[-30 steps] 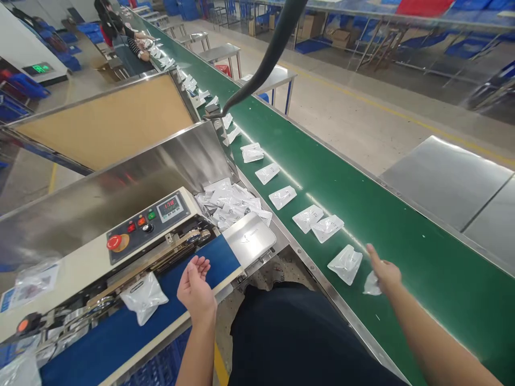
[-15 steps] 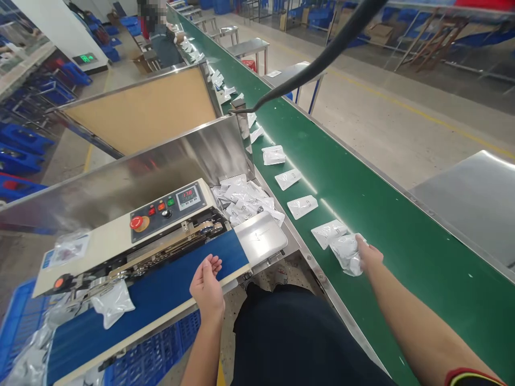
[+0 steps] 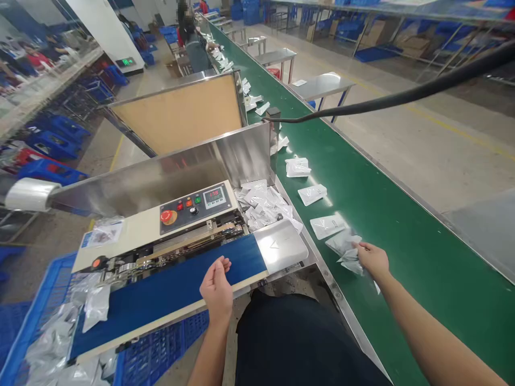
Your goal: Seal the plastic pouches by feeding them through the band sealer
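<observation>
Your left hand (image 3: 216, 287): open, empty, above the sealer belt (image 3: 169, 297). Your right hand (image 3: 372, 259): pinching a pouch (image 3: 349, 256) over the conveyor (image 3: 434, 225); a slack grip could lose it.

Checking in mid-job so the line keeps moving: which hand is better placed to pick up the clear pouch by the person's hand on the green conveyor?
Right, most likely: the right hand is touching the clear plastic pouch on the green conveyor. The left hand lies open over the blue sealer belt, farther away.
</observation>
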Motion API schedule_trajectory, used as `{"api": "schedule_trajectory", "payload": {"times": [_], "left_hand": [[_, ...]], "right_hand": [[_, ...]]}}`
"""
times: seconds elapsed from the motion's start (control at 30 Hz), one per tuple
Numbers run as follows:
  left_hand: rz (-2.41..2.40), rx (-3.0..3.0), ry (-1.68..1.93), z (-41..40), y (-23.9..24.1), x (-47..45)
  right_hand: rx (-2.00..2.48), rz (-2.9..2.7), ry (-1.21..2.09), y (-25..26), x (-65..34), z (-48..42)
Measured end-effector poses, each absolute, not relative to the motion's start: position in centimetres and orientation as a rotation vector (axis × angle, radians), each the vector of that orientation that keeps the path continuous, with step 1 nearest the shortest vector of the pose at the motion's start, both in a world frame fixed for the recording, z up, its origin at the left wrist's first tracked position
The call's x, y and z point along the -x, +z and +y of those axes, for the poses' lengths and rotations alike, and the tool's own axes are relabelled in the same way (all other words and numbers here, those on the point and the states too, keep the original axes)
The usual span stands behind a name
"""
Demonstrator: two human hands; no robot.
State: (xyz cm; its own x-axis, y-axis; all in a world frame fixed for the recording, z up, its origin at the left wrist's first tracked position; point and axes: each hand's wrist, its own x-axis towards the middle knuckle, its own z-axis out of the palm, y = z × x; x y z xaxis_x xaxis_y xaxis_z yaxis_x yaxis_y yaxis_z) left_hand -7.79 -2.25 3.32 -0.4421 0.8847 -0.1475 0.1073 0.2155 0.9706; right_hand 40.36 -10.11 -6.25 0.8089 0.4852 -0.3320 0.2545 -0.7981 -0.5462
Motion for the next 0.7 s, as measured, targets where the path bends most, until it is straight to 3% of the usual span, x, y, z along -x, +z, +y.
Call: {"api": "schedule_trajectory", "payload": {"times": [0.13, 0.27, 0.43, 0.57, 0.7], "left_hand": [[1.592, -1.324, 1.230, -1.5, 4.0, 6.3], [1.388, -1.615, 1.176, 0.1, 4.6, 2.9], [1.166, -1.533, 1.177, 1.6, 3.9, 0.0], [1.350, -1.022, 1.140, 2.1, 1.5, 0.3], [1.457, -0.627, 1.043, 3.0, -0.4, 1.4]], "right_hand": [[2.335, -1.332, 0.315, -0.2, -36.3, -6.7], [1.939, -1.668, 0.145, 7.2, -29.1, -3.6], [1.734, -1.691, 0.853, 11.3, -21.3, 0.0], [1.831, -1.327, 1.487, 9.3, -19.4, 3.9], [2.026, -1.084, 1.713, 6.7, -18.2, 8.0]]}}
